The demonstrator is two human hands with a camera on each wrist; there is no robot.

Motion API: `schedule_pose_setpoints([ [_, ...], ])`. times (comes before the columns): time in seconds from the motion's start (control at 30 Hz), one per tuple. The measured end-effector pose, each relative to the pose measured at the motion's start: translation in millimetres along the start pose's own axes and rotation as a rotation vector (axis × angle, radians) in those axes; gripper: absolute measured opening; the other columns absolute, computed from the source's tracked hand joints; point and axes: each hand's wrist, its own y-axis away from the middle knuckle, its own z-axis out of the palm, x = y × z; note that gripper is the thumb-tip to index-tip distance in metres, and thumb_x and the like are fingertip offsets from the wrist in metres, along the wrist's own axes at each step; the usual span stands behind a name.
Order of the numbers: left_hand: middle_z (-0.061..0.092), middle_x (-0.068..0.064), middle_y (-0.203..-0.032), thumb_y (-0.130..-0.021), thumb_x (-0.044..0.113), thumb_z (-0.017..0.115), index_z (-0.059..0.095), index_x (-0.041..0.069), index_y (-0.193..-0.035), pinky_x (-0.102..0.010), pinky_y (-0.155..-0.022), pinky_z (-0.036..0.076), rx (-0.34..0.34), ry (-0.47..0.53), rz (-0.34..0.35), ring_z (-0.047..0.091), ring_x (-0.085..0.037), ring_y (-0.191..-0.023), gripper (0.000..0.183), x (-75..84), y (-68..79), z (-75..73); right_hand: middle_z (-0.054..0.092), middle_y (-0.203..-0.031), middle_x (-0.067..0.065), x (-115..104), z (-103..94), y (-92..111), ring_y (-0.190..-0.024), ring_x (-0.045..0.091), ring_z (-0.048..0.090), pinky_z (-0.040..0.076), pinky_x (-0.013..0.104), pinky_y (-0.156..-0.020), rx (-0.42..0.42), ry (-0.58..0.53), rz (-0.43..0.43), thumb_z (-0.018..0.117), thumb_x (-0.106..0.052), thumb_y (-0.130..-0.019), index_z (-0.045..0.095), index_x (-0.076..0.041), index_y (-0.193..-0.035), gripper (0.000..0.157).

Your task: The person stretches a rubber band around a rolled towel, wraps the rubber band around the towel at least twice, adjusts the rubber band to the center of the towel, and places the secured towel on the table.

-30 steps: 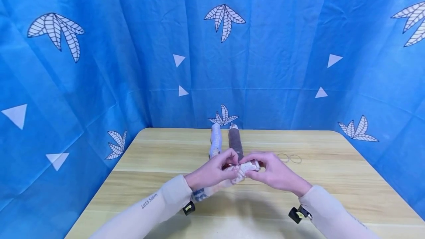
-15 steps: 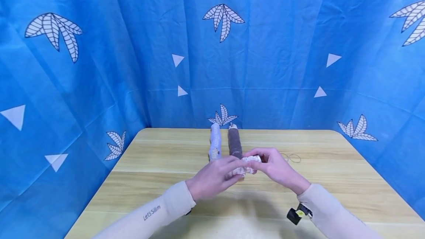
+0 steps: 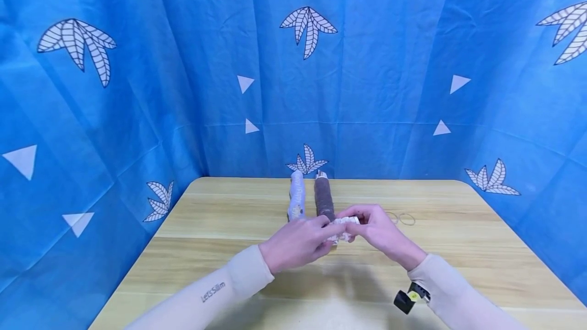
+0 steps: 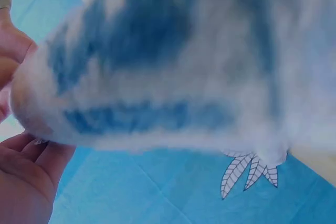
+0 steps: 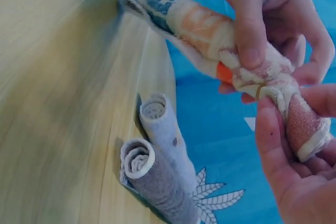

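A rolled towel [image 3: 345, 228], white with blue, orange and reddish patches, is held between both hands above the table. My left hand [image 3: 293, 246] grips it around the middle, thumb pressed on the cloth in the right wrist view. My right hand [image 3: 378, 230] pinches the reddish end. Between the hands the roll [image 5: 205, 32] narrows and bunches, and a thin tan band [image 5: 260, 92] shows there in the creases. An orange patch [image 5: 224, 72] peeks out under the left fingers. In the left wrist view the blurred towel [image 4: 157, 77] hides most of the hands.
Two more rolled towels, one lavender [image 3: 297, 195] and one dark grey-brown [image 3: 323, 195], lie side by side behind the hands. Two thin loops like rubber bands [image 3: 406, 223] lie right of the right hand. Blue curtain [image 3: 385, 65] encloses the wooden table [image 3: 220, 208].
My left hand has shifted from pinching with fingertips at the bunched part to lying over the towel. The towel's blue end is now hidden behind the left hand. The right hand stays nearly in place.
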Motion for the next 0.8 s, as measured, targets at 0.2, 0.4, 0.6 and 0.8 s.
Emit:
schedule_pose_setpoints([
  [0.2, 0.05, 0.006, -0.076, -0.087, 0.016, 0.072, 0.056, 0.02, -0.114, -0.008, -0.048, 0.026, -0.025, 0.003, 0.013, 0.037, -0.001, -0.052, 0.032, 0.2, -4.9, 5.0, 0.071, -0.099, 0.013, 0.3, 2.8, 0.5, -0.079, 0.023, 0.064, 0.059, 0.034, -0.07, 0.009, -0.005, 0.05, 0.068, -0.011, -0.092, 0.072, -0.001, -0.112, 0.023],
  [0.4, 0.048, 0.006, -0.075, -0.087, 0.015, 0.073, 0.054, 0.018, -0.1, -0.009, -0.049, 0.026, -0.005, 0.017, 0.021, 0.038, -0.001, -0.054, 0.023, -0.6, -3.4, 8.2, 0.072, -0.097, 0.012, -0.5, 2.6, 0.0, -0.08, 0.023, 0.064, 0.059, 0.034, -0.07, 0.019, -0.006, 0.077, 0.069, -0.011, -0.09, 0.071, -0.001, -0.112, 0.024],
  [0.6, 0.058, 0.006, -0.087, -0.09, 0.013, 0.071, 0.055, 0.018, -0.099, -0.006, -0.062, 0.041, -0.029, 0.207, -0.076, 0.051, -0.001, -0.067, 0.019, -4.8, -0.2, 8.3, 0.071, -0.094, 0.011, -0.7, 1.2, -0.9, -0.077, 0.021, 0.064, 0.056, 0.029, -0.066, 0.013, 0.02, 0.04, 0.069, -0.016, -0.094, 0.07, -0.001, -0.116, 0.027],
  [0.8, 0.07, 0.001, -0.104, -0.092, 0.013, 0.071, 0.057, 0.021, -0.112, -0.009, -0.07, 0.05, -0.057, 0.383, -0.201, 0.06, -0.002, -0.079, 0.025, -8.8, -0.6, 4.0, 0.07, -0.099, 0.01, 0.4, -5.3, 2.3, -0.082, 0.024, 0.066, 0.055, 0.029, -0.068, -0.046, 0.113, -0.023, 0.069, -0.026, -0.096, 0.064, -0.008, -0.131, 0.041],
])
